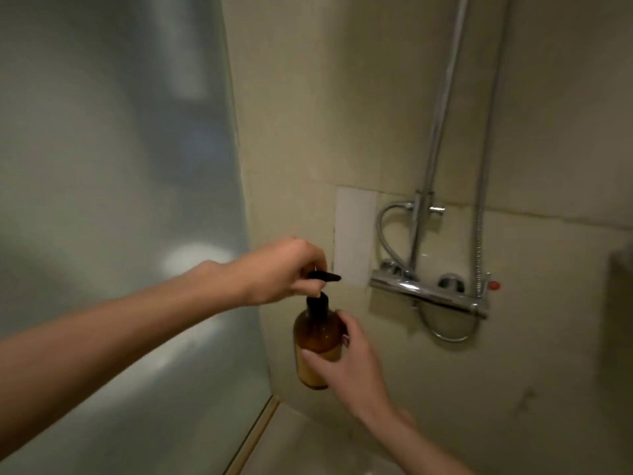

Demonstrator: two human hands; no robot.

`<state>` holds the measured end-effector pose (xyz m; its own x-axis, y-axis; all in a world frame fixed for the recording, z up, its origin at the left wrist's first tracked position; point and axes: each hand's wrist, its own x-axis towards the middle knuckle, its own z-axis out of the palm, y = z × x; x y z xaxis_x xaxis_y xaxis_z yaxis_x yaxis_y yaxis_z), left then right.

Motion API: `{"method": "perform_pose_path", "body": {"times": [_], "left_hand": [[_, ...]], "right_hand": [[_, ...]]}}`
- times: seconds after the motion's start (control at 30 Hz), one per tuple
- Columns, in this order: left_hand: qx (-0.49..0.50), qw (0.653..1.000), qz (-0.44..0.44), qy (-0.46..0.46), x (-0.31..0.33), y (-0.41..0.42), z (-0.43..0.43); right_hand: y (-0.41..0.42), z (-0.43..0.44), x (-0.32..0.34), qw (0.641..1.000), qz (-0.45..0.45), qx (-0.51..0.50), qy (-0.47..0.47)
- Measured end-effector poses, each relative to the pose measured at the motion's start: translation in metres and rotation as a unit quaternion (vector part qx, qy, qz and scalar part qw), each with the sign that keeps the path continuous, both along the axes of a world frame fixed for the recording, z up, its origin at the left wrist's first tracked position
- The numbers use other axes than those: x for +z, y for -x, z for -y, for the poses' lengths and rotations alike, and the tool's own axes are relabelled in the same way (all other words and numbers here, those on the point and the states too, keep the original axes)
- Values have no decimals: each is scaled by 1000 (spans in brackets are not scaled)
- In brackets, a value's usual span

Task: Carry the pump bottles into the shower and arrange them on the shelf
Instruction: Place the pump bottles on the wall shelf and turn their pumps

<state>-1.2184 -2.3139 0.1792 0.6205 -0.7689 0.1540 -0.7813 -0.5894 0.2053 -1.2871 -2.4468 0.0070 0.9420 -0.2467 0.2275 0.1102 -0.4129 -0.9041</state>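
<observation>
An amber pump bottle [317, 337] with a black pump head [323, 277] hangs in the air in front of the shower's corner. My left hand [277, 272] pinches the black pump head from above. My right hand [346, 358] wraps around the lower body of the bottle from the right. The bottle stands roughly upright. No shelf shows in this view, and no second bottle is visible.
A frosted glass panel [120, 200] fills the left side. The beige tiled wall carries a chrome shower mixer [428, 291], a riser pipe [442, 108] and a hose [486, 159]. A white patch [354, 234] is stuck on the wall behind the bottle. The shower floor [308, 443] lies below.
</observation>
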Motion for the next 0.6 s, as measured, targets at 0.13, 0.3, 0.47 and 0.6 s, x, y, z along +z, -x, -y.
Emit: {"method": "perform_pose_path", "body": {"times": [0.13, 0.3, 0.47, 0.6], "left_hand": [[-56, 998, 28, -4, 53, 8, 42], [-127, 990, 54, 13, 91, 24, 100], [-196, 976, 88, 24, 113, 48, 164], [-251, 962, 103, 28, 133, 73, 221]], "right_hand": [[18, 36, 51, 998, 20, -56, 31], [45, 85, 89, 988, 50, -137, 58], [85, 138, 113, 977, 54, -197, 61], [121, 182, 133, 963, 56, -256, 55]]}}
